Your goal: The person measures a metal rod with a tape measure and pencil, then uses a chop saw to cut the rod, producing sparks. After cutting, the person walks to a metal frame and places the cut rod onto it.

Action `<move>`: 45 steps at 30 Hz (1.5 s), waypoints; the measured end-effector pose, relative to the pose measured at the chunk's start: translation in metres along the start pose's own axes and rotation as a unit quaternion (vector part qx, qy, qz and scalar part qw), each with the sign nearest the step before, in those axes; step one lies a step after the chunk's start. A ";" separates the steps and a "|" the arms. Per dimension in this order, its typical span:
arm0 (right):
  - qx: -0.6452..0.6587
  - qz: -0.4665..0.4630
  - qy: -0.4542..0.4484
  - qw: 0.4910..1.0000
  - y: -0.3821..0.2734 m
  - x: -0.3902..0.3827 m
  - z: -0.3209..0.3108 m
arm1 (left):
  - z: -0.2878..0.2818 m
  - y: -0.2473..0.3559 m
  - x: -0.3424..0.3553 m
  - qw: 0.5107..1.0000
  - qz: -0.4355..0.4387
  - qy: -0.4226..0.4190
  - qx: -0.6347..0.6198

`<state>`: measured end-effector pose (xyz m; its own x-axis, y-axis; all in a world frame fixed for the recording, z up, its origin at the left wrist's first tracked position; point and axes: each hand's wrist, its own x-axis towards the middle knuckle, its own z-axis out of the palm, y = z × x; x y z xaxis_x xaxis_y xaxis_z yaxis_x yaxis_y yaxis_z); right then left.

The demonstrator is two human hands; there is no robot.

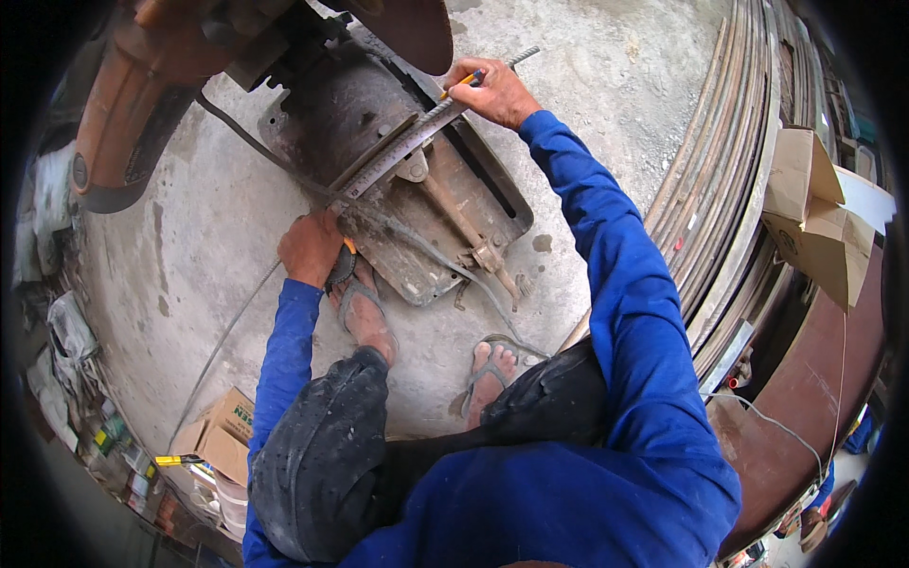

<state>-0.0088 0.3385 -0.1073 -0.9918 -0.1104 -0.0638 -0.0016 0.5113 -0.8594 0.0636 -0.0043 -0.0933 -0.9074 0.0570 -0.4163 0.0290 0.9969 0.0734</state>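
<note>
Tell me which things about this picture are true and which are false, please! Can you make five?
1. The right hand holds a pencil. True.
2. The sleeves are red. False: they are blue.
3. An open cardboard box is on the right side of the picture. True.
4. The person wears tall boots. False: they wear sandals.
5. The left hand is bare. True.

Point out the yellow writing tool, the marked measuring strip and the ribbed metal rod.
Yellow writing tool (468,80), head view: yellow shaft.
Measuring strip (405,152), head view: middle of its face.
Ribbed metal rod (524,57), head view: exposed upper end.
</note>
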 end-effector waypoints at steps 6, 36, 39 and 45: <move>0.013 0.035 -0.015 0.999 0.011 -0.001 0.001 | -0.004 0.002 -0.001 1.000 0.000 -0.004 0.002; -0.068 -0.006 -0.016 0.998 0.010 -0.005 0.003 | -0.006 0.003 -0.001 1.000 0.001 -0.013 0.011; -0.056 -0.010 -0.020 0.998 0.011 -0.006 0.003 | -0.004 0.002 0.000 1.000 0.003 -0.015 0.015; 0.005 0.020 -0.021 1.000 0.015 -0.007 0.002 | -0.002 0.000 0.000 1.000 0.019 0.000 0.016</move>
<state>-0.0019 0.3450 -0.1203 -0.9848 -0.1258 -0.1195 0.0397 0.5071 -0.8609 0.0621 -0.0047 -0.0913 -0.9056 0.0957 -0.4132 0.0773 0.9951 0.0611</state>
